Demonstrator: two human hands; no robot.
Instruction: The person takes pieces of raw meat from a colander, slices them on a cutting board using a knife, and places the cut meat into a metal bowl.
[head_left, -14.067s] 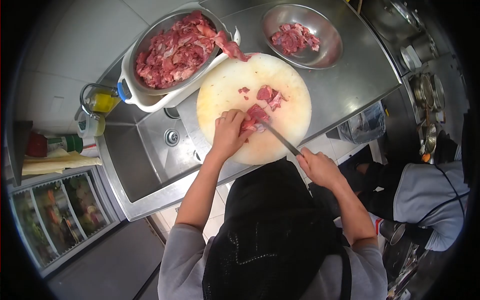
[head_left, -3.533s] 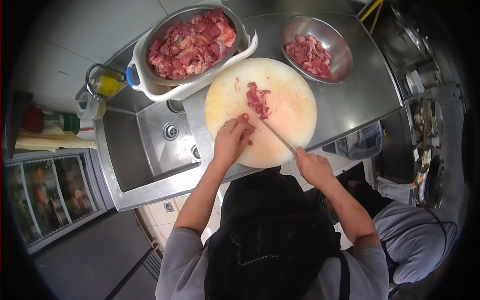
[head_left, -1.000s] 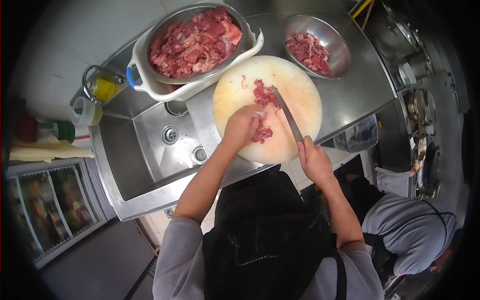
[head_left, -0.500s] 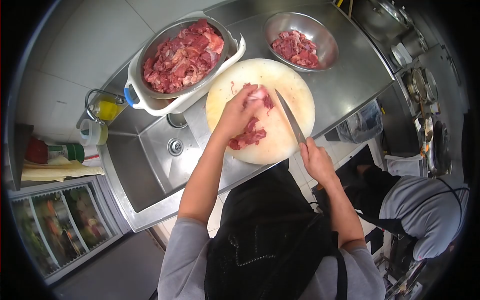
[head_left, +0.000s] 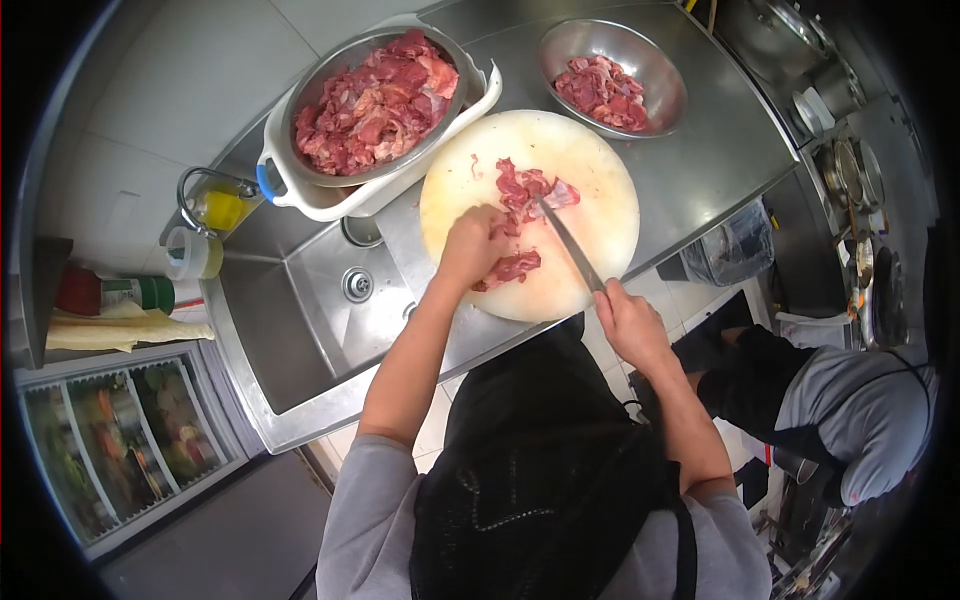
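My right hand (head_left: pixel 632 322) has its fingers clamped on the knife (head_left: pixel 573 243), whose tip meets the meat (head_left: pixel 520 188).
My left hand (head_left: pixel 474 245) has its fingers bent at this meat; whether they grip it, I cannot tell. The meat lies on the round board (head_left: pixel 602 200); beyond stands a steel bowl (head_left: pixel 660 88).

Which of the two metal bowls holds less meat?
The right bowl, standing on the steel counter: its small heap of meat leaves bare metal showing at one side, whereas the left bowl is piled high.

Smooth metal knife (head_left: pixel 573 245), matt board (head_left: pixel 603 190)
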